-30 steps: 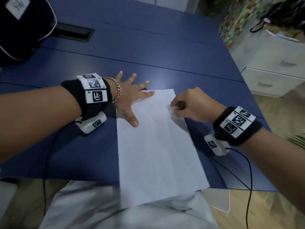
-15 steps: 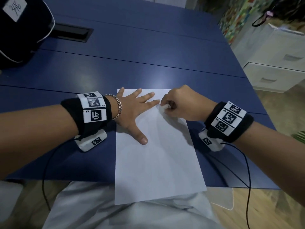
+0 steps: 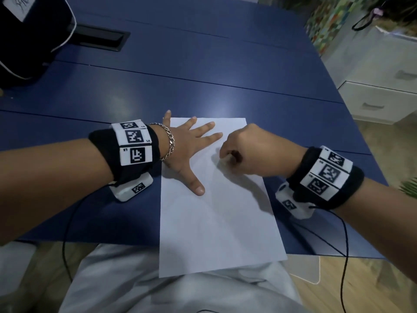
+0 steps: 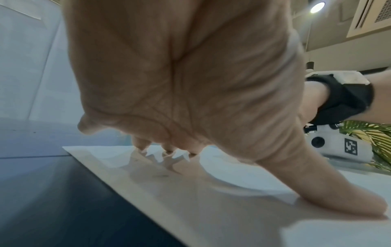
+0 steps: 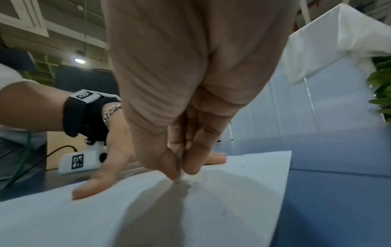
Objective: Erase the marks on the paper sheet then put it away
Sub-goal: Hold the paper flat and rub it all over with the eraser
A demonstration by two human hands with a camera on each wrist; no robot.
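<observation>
Left hand [image 3: 187, 147] flat, splayed on paper sheet [image 3: 216, 222] — right hand [image 3: 252, 152] pinching eraser [image 5: 180, 158]; black bag [image 3: 27, 37] far-left.

Left hand [image 3: 182, 150] spread flat on paper sheet [image 3: 216, 218] atop blue table [image 3: 203, 71], right hand [image 3: 250, 152] curled, fingertips pressed to sheet.

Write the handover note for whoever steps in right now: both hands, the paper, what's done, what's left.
Left hand: flat, fingers spread, pressing the white paper sheet onto the blue table.
Right hand: fingertips pinch a small eraser, mostly hidden, its tip on the sheet's upper middle.
Sheet: lengthwise, near edge overhanging the table toward the lap.
Done: unclear how much; a few faint specks remain in the right wrist view.
Left: finish erasing, then put the sheet away.
</observation>
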